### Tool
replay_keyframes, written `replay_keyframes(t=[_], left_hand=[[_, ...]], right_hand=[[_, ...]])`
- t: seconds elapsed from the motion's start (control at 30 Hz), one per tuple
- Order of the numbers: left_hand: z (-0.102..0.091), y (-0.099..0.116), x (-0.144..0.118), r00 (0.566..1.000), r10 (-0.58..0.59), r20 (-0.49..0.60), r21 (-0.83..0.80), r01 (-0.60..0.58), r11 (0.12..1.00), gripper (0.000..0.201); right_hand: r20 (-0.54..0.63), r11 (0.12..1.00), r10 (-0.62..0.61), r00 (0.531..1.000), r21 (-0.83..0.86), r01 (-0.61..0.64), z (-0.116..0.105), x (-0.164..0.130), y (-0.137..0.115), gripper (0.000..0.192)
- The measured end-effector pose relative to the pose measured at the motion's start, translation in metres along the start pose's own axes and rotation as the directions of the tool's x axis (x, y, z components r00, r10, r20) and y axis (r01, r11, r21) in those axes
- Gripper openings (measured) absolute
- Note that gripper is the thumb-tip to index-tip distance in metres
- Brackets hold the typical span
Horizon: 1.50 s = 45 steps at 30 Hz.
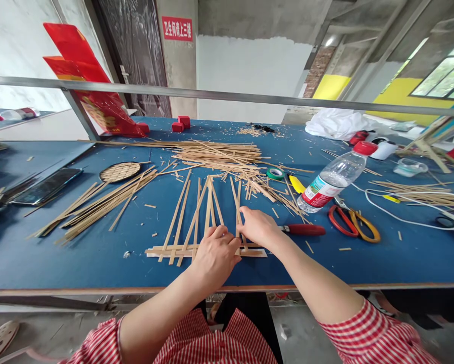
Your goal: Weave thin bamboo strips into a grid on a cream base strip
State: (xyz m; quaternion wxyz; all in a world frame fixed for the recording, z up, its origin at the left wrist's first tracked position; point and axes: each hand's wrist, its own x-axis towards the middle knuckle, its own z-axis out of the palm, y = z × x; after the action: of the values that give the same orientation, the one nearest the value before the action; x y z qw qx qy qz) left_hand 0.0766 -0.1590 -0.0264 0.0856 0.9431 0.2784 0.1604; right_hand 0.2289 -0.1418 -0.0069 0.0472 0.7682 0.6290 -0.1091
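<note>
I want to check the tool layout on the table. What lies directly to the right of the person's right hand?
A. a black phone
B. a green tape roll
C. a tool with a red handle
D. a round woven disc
C: the tool with a red handle lies on the blue table just right of the right hand, beside the upright strips.

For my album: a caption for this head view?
Both hands, left hand and right hand, press bamboo strips on a blue table.
</note>
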Motion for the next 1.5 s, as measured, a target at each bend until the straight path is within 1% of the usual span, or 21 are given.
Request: replay_keyframes(t=[0.17, 0.33, 0.57, 0.7, 0.8, 0.93, 1.07, 1.13, 1.27, 1.5], left_hand=[[-0.001, 0.001, 0.001, 1.0, 0.012, 0.002, 0.006, -0.012, 1.0, 0.012], [0.001, 0.001, 0.002, 1.0, 0.011, 0.005, 0.013, -0.012, 1.0, 0.013], [0.0, 0.002, 0.002, 1.0, 0.018, -0.011, 0.03, -0.018, 0.999, 0.007], [0.001, 0.002, 0.003, 0.999, 0.03, -0.026, 0.041, -0.029, 0.999, 0.009], [0.002, 0.002, 0.003, 0.999, 0.032, -0.027, 0.047, -0.031, 0.998, 0.01], [0.003, 0.002, 0.002, 0.998, 0.037, -0.057, 0.047, -0.035, 0.998, 0.009], [0.004, 0.002, 0.002, 0.996, 0.036, -0.082, 0.055, -0.031, 0.998, 0.009], [0.005, 0.002, 0.002, 0.996, 0.036, -0.082, 0.057, -0.032, 0.998, 0.009], [0.005, 0.002, 0.002, 0.997, 0.034, -0.064, 0.063, -0.029, 0.998, 0.008], [0.005, 0.002, 0.001, 0.998, 0.031, -0.046, 0.072, -0.027, 0.997, 0.011]], right_hand=[[0.013, 1.0, 0.024, 1.0, -0.012, -0.024, 0.0, -0.001, 0.002, 0.032], [0.02, 1.0, 0.005, 1.0, -0.016, -0.005, -0.001, -0.003, 0.001, 0.028], [0.014, 1.0, -0.026, 1.0, -0.007, 0.026, -0.004, -0.004, -0.001, 0.032], [-0.023, 0.999, -0.044, 0.999, -0.003, 0.044, -0.005, 0.0, 0.0, 0.034], [-0.029, 0.999, -0.048, 0.998, -0.013, 0.047, -0.007, 0.002, 0.0, 0.033], [-0.003, 0.998, -0.048, 0.999, -0.026, 0.048, -0.01, 0.003, 0.0, 0.03], [0.047, 0.997, -0.068, 0.997, -0.016, 0.069, -0.009, 0.003, 0.0, 0.025], [0.053, 0.998, -0.069, 0.996, -0.011, 0.07, -0.007, 0.002, 0.0, 0.025], [0.035, 0.998, -0.056, 0.998, -0.009, 0.056, -0.003, 0.001, 0.0, 0.031], [0.024, 0.998, -0.048, 0.999, -0.036, 0.048, -0.001, -0.005, -0.004, 0.027]])
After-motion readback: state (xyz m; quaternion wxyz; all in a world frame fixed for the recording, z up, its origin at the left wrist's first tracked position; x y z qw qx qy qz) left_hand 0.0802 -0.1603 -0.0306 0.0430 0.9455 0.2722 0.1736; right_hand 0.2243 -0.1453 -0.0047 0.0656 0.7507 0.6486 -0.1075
